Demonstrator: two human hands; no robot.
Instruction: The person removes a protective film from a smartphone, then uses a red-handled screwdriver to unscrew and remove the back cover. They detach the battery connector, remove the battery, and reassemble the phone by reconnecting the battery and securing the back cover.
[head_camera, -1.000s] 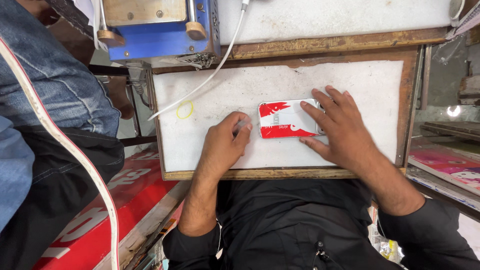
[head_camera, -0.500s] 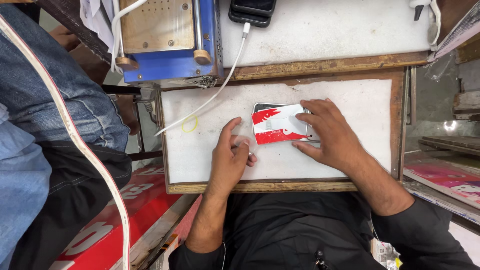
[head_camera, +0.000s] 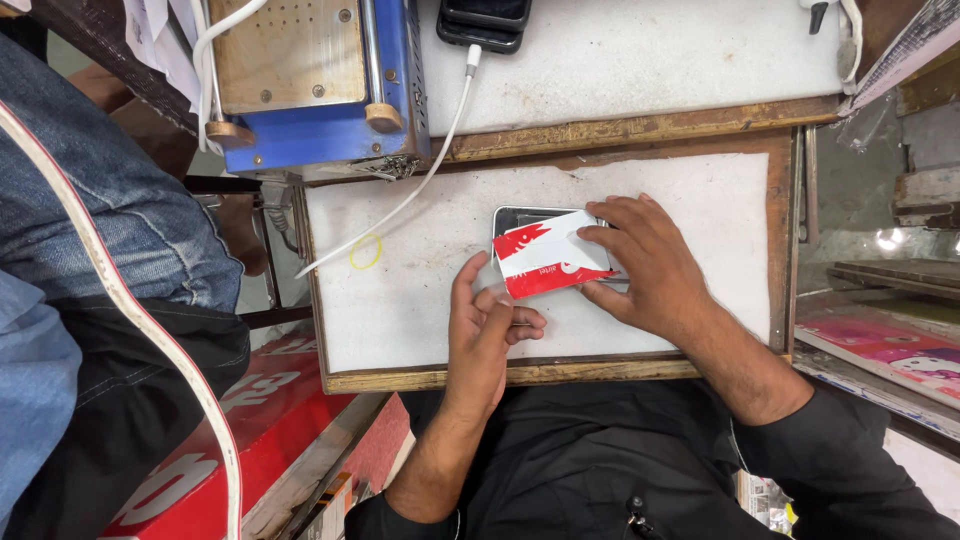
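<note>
A red and white card (head_camera: 545, 262) is lying on top of a phone (head_camera: 515, 217) that is resting flat on the white worktop (head_camera: 420, 310), inside its wooden frame (head_camera: 500, 374). Only the phone's dark upper left corner and top edge are showing; the card is covering the rest.

The right hand (head_camera: 650, 265) is pressing down on the card's right end. Its fingers (head_camera: 605, 235) are spreading over the card's right edge, and the thumb is lying along the lower right corner, so the grip is pinning the card and phone flat more than closing around them. The card is sticking out to the left of this hand, tilted slightly, its lower left corner pointing toward the other hand.

The left hand (head_camera: 485, 325) is sitting just below and left of the card. Its index finger is reaching up beside the card's left edge, and its thumb and bent fingers are pinching together at the card's lower left corner. Whether something small is being held there cannot be told.

A small yellow ring (head_camera: 365, 252) is lying on the worktop well left of the card. A white cable (head_camera: 420, 185) is running across the worktop's upper left, up to 2 dark phones (head_camera: 485, 22) stacked on the farther surface. A blue and wooden machine (head_camera: 300, 80) is standing beside them. A person in jeans (head_camera: 110, 210) is sitting at the left.
</note>
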